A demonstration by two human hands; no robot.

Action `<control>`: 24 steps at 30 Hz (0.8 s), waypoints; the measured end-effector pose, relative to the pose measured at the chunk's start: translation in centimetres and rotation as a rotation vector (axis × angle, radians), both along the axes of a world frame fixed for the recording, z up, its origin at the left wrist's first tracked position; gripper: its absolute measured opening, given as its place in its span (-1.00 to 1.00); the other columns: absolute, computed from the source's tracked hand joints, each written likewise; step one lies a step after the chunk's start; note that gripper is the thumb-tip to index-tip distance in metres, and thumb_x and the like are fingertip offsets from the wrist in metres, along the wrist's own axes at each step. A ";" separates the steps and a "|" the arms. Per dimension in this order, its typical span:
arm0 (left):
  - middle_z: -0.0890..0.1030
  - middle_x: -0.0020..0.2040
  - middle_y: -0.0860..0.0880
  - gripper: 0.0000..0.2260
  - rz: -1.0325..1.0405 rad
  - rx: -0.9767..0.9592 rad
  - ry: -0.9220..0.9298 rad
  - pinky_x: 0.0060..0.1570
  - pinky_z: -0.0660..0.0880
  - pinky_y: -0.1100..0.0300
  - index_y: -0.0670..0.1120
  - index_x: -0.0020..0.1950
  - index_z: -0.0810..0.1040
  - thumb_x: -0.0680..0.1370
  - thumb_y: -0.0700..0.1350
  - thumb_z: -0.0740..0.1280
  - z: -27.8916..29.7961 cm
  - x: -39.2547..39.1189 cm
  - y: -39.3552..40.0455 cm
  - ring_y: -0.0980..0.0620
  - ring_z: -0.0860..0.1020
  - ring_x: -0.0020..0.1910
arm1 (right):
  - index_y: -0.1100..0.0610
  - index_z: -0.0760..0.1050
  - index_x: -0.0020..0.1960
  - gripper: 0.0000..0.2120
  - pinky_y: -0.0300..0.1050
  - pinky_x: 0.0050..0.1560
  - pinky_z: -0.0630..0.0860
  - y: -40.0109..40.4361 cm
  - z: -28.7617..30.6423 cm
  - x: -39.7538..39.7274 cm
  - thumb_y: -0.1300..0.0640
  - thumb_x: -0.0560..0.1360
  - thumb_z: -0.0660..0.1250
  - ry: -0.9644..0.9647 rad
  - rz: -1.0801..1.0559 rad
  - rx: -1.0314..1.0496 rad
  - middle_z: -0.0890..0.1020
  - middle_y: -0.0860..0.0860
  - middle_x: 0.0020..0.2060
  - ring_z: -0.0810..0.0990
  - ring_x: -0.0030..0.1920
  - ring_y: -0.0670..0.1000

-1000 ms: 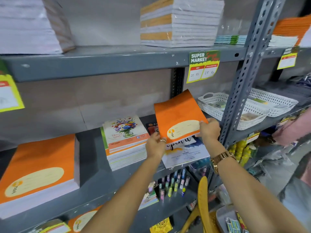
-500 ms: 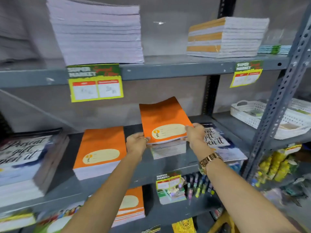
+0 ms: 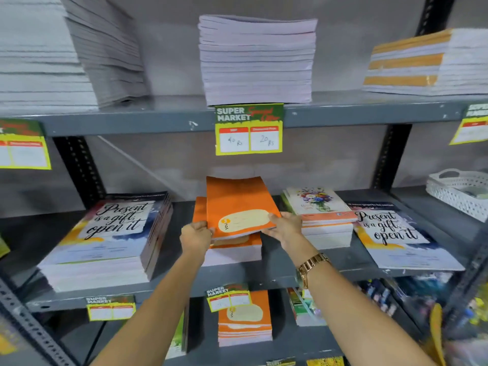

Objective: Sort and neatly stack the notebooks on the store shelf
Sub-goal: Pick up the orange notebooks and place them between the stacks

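I hold an orange notebook (image 3: 237, 202) with a cream label just above a stack of matching orange notebooks (image 3: 232, 250) on the middle shelf (image 3: 277, 270). My left hand (image 3: 195, 235) grips its lower left corner and my right hand (image 3: 284, 225) grips its lower right edge. The notebook is tilted, its near edge raised off the stack. A tall "Present is a gift" stack (image 3: 105, 241) lies to the left. A floral notebook stack (image 3: 320, 215) and a single "Present is a gift" notebook (image 3: 396, 236) lie to the right.
The upper shelf holds pale paper stacks (image 3: 256, 59) and an orange-banded stack (image 3: 422, 62). Price tags (image 3: 248, 129) hang from the shelf edges. A white basket (image 3: 459, 191) sits at the far right. The lower shelf carries more orange notebooks (image 3: 244, 320) and stationery.
Both hands carried the orange notebook leftward from above the right-hand pile to over the orange stack. The view swung left with them, bringing the "Present is a gift" stack into sight.
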State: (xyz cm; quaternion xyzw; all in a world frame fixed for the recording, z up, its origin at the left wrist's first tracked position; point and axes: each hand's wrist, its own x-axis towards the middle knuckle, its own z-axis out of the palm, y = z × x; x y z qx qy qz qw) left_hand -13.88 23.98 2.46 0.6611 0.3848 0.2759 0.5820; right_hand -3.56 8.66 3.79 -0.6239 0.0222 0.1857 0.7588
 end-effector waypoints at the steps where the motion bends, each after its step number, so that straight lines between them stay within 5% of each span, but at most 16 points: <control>1: 0.57 -0.08 -0.12 -0.85 0.012 0.022 0.016 -0.12 0.62 0.04 -0.20 -0.03 0.61 0.47 -0.35 0.31 -0.2 -0.3 0.7 -0.13 0.58 -0.18 | 0.43 0.42 0.17 -0.77 0.01 -0.04 0.55 0.8 -0.2 -0.2 0.38 0.53 0.25 0.005 0.007 -0.015 0.56 0.27 0.05 0.60 -0.09 0.21; 3: 0.60 -0.08 -0.16 -0.86 0.027 0.056 0.055 0.03 0.58 -0.07 -0.24 -0.03 0.61 0.47 -0.35 0.30 -0.7 -0.7 1.8 -0.20 0.60 -0.10 | 0.43 0.44 0.15 -0.78 -0.03 -0.04 0.55 2.0 -1.0 -0.5 0.38 0.52 0.26 0.004 0.020 -0.053 0.56 0.31 0.10 0.60 -0.18 0.19; 7: 0.65 -0.07 -0.24 -0.85 -0.002 0.201 0.160 -0.11 0.52 0.10 -0.25 -0.05 0.62 0.49 -0.33 0.26 -1.8 -1.4 3.4 -0.12 0.54 -0.20 | 0.47 0.44 0.18 -0.74 0.05 0.06 0.57 3.6 -2.8 -0.8 0.44 0.50 0.26 0.029 0.015 -0.164 0.56 0.27 0.04 0.60 0.05 0.34; 12: 0.66 -0.09 -0.24 -0.82 -0.032 0.407 0.254 -0.17 0.42 0.15 -0.24 -0.07 0.63 0.51 -0.33 0.23 -1.7 -1.5 3.8 -0.05 0.47 -0.26 | 0.33 0.56 -0.12 -0.95 0.02 -0.06 0.63 4.5 -3.5 -0.5 0.42 0.44 0.35 -0.032 -0.020 -0.344 0.64 0.28 0.03 0.66 -0.06 0.27; 14: 0.66 -0.10 -0.24 -0.83 -0.030 0.457 0.294 -0.20 0.39 0.16 -0.24 -0.09 0.63 0.52 -0.30 0.22 -1.9 -1.6 3.7 -0.04 0.44 -0.29 | 0.23 0.53 -0.28 -0.88 0.05 -0.11 0.66 4.5 -3.6 -0.6 0.35 0.41 0.40 -0.131 -0.029 -0.531 0.68 0.23 -0.06 0.68 -0.19 0.20; 20: 0.63 -0.02 -0.19 -0.84 -0.049 0.636 0.433 -0.14 0.51 0.05 -0.16 0.03 0.58 0.54 -0.18 0.24 -2.0 -2.2 2.8 -0.16 0.59 -0.09 | 0.23 0.58 -0.06 -0.83 -0.15 -0.20 0.49 3.4 -3.5 -1.3 0.14 0.43 0.42 -0.433 -0.008 -0.896 0.69 0.15 -0.07 0.64 -0.06 0.14; 24: 0.57 0.07 -0.19 -0.81 -0.037 0.770 0.365 -0.11 0.50 0.03 -0.14 0.12 0.52 0.55 -0.15 0.21 -1.6 -2.1 1.1 -0.18 0.58 -0.03 | 0.16 0.56 0.05 -0.80 -0.12 -0.13 0.54 1.1 -2.8 -1.0 0.09 0.48 0.37 -0.616 -0.153 -0.910 0.68 0.12 -0.05 0.63 0.01 0.13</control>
